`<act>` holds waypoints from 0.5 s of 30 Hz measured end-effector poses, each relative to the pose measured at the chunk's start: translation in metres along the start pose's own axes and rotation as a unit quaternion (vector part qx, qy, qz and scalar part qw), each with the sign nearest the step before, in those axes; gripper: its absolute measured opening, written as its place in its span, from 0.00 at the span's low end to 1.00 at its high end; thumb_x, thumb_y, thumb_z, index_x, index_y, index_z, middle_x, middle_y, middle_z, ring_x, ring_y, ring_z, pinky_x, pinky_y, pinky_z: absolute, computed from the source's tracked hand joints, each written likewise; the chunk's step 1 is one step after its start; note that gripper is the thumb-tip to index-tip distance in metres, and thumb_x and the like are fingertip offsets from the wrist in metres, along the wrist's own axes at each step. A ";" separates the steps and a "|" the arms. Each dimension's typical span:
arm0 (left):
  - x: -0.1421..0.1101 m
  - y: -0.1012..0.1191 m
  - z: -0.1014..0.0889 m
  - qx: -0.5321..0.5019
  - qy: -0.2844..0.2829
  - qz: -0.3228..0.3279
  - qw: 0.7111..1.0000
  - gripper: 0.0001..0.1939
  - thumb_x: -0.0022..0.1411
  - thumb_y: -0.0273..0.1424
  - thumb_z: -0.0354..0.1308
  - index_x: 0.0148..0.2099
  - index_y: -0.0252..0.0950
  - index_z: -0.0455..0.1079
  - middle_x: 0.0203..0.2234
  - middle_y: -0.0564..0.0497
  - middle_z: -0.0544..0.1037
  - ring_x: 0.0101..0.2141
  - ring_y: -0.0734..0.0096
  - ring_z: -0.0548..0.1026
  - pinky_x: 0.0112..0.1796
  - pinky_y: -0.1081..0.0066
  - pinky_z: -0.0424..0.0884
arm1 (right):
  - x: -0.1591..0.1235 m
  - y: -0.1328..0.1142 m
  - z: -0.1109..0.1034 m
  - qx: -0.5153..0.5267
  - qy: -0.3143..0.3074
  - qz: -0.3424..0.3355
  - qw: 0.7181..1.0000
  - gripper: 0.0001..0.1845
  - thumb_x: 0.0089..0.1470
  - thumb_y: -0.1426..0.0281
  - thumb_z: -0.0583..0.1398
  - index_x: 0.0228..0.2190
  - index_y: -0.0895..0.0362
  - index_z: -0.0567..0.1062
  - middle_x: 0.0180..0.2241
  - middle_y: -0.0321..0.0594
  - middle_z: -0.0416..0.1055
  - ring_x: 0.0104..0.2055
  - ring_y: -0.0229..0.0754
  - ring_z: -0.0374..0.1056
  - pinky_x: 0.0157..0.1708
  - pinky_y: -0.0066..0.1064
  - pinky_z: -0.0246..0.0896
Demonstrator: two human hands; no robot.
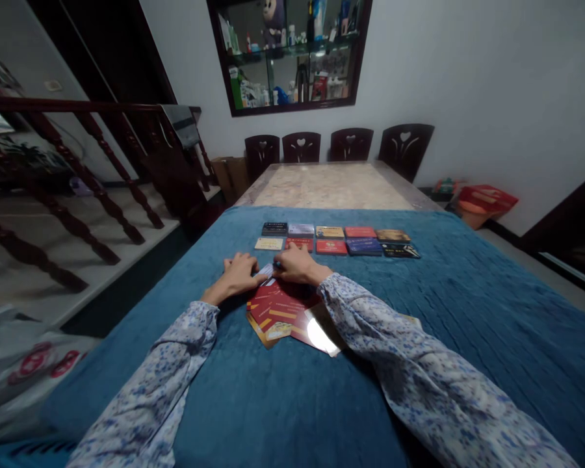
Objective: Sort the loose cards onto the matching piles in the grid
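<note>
A pale, whitish card (265, 270) lies between my two hands, above the near pile. My left hand (238, 273) has its thumb on the left side of this card, with its fingers bent. From the right, my right hand (296, 264) pinches the card's other end; its fingertips partly cover it. Below both hands spreads a loose fan of red and gold cards (285, 304), and a bright glare hides part of one card. Just beyond my hands stand two rows of small card stacks, among them a cream stack (268, 244), a red stack (331, 247) and a blue stack (364, 246).
A blue cloth (224, 390) covers the near part of the table, with the marbled tabletop (322, 185) bare beyond it. Chairs (301, 147) line the far side. A wooden railing (78, 117) runs at left, beside plastic bags (29, 370). A red bag (487, 195) sits at right.
</note>
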State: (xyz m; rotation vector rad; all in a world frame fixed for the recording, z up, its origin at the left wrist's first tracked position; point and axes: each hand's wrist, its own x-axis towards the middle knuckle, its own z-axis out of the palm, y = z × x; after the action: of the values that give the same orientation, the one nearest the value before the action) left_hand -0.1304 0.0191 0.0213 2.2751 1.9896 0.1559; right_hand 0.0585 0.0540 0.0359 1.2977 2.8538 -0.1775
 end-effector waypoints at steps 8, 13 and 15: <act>0.000 -0.003 0.005 -0.011 -0.002 0.006 1.000 0.14 0.64 0.43 0.57 0.40 0.37 0.73 0.45 0.42 0.77 0.51 0.48 0.68 0.49 0.53 0.62 | 0.001 -0.003 0.007 0.024 0.012 0.000 1.000 0.22 0.59 0.68 0.58 0.55 0.53 0.75 0.55 0.52 0.75 0.59 0.60 0.61 0.52 0.53 0.58; 0.002 -0.007 0.009 -0.018 0.020 0.019 0.999 0.13 0.65 0.43 0.58 0.42 0.38 0.73 0.45 0.44 0.78 0.50 0.50 0.68 0.49 0.54 0.62 | -0.001 -0.001 0.008 0.030 -0.004 -0.016 0.999 0.22 0.58 0.66 0.59 0.54 0.51 0.76 0.56 0.51 0.72 0.61 0.60 0.59 0.51 0.49 0.60; 0.002 -0.007 0.010 -0.020 0.027 0.021 0.999 0.12 0.65 0.41 0.58 0.42 0.38 0.73 0.45 0.44 0.79 0.50 0.51 0.69 0.49 0.54 0.62 | -0.001 0.000 0.008 0.034 -0.006 -0.016 0.999 0.23 0.59 0.66 0.59 0.55 0.51 0.76 0.57 0.51 0.72 0.61 0.60 0.59 0.51 0.48 0.61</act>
State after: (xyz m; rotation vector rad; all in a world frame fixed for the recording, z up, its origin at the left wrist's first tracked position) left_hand -0.1358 0.0222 0.0106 2.3117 1.9463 0.2608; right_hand 0.0584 0.0522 0.0284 1.2573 2.8832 -0.2831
